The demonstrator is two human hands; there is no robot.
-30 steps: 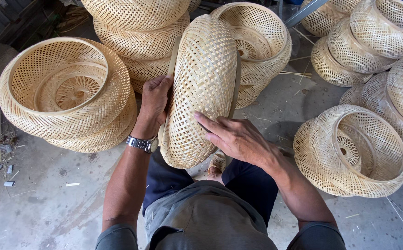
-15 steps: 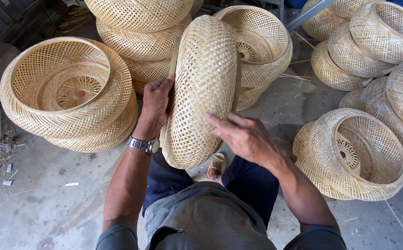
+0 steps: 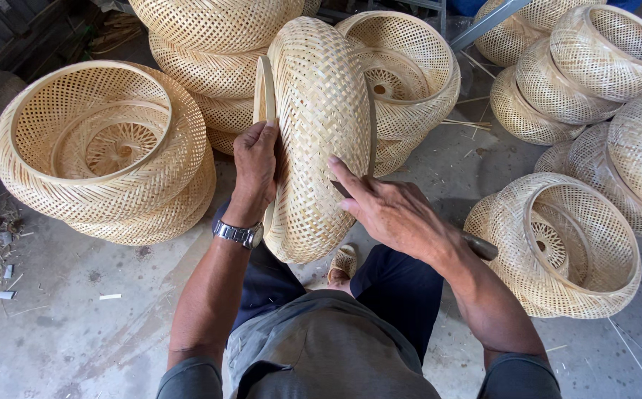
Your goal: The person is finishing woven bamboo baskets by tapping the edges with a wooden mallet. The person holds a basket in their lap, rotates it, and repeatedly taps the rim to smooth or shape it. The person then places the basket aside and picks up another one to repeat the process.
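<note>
A round woven bamboo basket (image 3: 321, 125) stands on its edge in front of my knees. My left hand (image 3: 254, 166), with a metal watch on the wrist, grips the basket's rim on the left side. On the woven wall at the right lies my right hand (image 3: 391, 210), fingers stretched out. Under its palm runs a dark knife-like tool (image 3: 341, 189); the thin tip shows by the fingers and the handle end (image 3: 481, 247) sticks out behind the wrist.
Similar baskets surround me: a nested stack at left (image 3: 107, 148), a tall stack behind (image 3: 217, 52), an upturned one behind the held basket (image 3: 409, 66), a pile at right (image 3: 594, 74) and one by my right arm (image 3: 564, 244). My sandalled foot (image 3: 343, 262) rests on the concrete floor (image 3: 70, 325).
My right hand has slid up and across the basket's wall, fingers now flatter against the weave. The basket has turned slightly, and my left hand keeps its hold on the rim.
</note>
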